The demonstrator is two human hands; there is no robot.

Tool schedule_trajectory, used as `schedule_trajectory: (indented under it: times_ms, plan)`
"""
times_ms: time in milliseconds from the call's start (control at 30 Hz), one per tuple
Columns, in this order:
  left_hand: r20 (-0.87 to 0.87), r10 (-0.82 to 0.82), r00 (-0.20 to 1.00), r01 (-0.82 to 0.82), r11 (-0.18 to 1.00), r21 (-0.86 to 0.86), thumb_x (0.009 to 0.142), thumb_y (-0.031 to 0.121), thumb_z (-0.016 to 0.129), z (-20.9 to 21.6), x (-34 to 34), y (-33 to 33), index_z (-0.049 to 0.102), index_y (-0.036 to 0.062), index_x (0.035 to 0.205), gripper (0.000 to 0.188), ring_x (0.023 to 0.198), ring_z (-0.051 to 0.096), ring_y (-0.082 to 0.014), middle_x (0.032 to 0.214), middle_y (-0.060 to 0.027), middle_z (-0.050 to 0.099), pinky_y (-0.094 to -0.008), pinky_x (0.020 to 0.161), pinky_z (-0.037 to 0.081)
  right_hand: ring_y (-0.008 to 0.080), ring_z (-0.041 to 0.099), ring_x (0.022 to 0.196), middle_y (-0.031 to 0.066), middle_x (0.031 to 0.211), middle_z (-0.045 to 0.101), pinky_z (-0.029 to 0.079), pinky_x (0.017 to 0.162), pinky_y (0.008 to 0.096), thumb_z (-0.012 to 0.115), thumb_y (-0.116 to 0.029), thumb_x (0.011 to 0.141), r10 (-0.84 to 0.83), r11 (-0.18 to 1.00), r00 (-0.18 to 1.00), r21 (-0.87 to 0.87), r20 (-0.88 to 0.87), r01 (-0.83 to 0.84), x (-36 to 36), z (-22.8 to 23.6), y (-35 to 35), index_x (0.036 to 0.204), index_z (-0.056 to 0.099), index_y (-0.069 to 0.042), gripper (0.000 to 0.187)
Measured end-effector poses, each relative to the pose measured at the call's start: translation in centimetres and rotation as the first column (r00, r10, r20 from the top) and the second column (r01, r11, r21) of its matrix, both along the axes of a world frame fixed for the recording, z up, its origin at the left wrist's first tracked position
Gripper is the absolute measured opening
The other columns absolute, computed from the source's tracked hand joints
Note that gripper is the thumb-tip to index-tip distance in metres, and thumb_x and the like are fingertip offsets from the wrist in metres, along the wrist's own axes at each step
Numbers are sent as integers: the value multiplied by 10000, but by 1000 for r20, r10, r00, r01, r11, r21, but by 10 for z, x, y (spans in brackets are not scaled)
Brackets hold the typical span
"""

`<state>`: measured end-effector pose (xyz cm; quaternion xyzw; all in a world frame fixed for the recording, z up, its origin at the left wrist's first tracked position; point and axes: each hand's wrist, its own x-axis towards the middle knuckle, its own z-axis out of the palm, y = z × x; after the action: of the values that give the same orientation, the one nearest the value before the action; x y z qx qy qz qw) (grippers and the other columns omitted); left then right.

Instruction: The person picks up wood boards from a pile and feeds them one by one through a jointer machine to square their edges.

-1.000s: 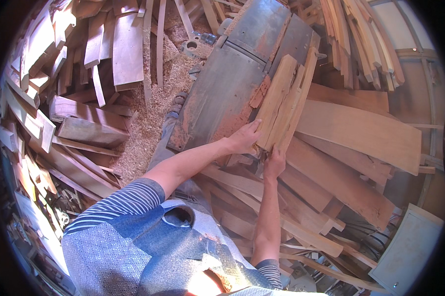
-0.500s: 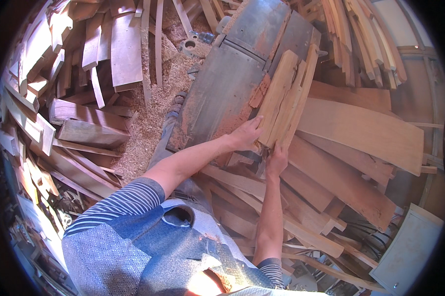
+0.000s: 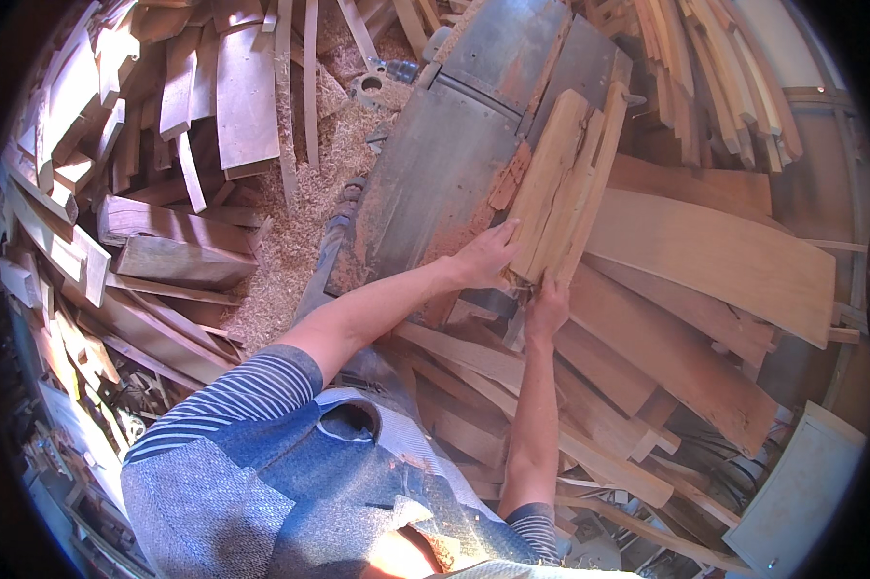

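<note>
Plainly, a thick, yellowish-brown wooden block (image 3: 546, 188) lies at the right side of a long grey metal surface (image 3: 435, 154), its length running from near to far. Its upper face is rough, with a dark, uneven crack along much of its length and a ragged, splintered near end. A narrow wooden strip (image 3: 601, 164) runs along its right side. Both hands have hold of the block: the left hand (image 3: 486, 259) is partly closed on its near left corner, while the right hand (image 3: 548, 307) is curled around its near end, the fingertips partly hidden. Reddish-brown dust (image 3: 452, 239) coats the near right part of the surface. Left of it, pale shavings (image 3: 300, 217) cover the floor. At the near right, a pale, box-like cabinet (image 3: 800, 487) shows only its outer face; its contents cannot be told.
</note>
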<state>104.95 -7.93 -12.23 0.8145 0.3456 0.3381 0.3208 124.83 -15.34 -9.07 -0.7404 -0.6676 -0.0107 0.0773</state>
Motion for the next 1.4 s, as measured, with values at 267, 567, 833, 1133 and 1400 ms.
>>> schedule_trajectory:
  times_ms: [267,567,833,1133,1400]
  plan:
    - [-16,-2,1000,1,1000,-20,627,210,919,-2,1,8,537,-58,1202,740,1325,463,-539,1459,-398,382,-513,1117,425,369,653,994,144,1056,682,552,831,475,732,-72,833,15,1000,1000,-10,1,-15,2,1,9,1271,703,-112,442]
    - [-21,13,1000,-13,1000,-8,624,207,917,3,1,17,546,-52,1195,729,1306,480,-534,1454,-399,393,-506,1102,438,364,654,999,145,1051,682,554,828,466,746,-92,829,2,1000,1000,-30,4,-2,7,-5,19,1280,699,-115,454]
    - [-29,8,1000,-9,1000,-18,622,202,918,-1,4,27,548,-41,1229,752,1326,468,-534,1468,-400,385,-505,1109,434,354,656,1011,139,1074,681,553,836,462,745,-104,838,-6,999,1000,-31,-9,6,6,-2,27,1301,698,-122,465]
    - [-40,-3,999,2,999,-35,625,215,924,-2,5,38,546,-31,1211,740,1328,465,-542,1481,-404,375,-511,1113,430,385,669,960,155,1060,673,554,799,484,727,-43,803,60,997,998,53,2,-60,10,-4,37,1247,704,-95,447]
    - [-26,4,1000,-4,1000,-6,619,234,924,-4,7,46,558,-38,1154,703,1330,465,-544,1461,-415,394,-512,1119,425,350,660,992,118,1067,681,557,820,459,724,-75,837,38,999,999,4,14,-38,13,-6,45,1262,702,-119,428]
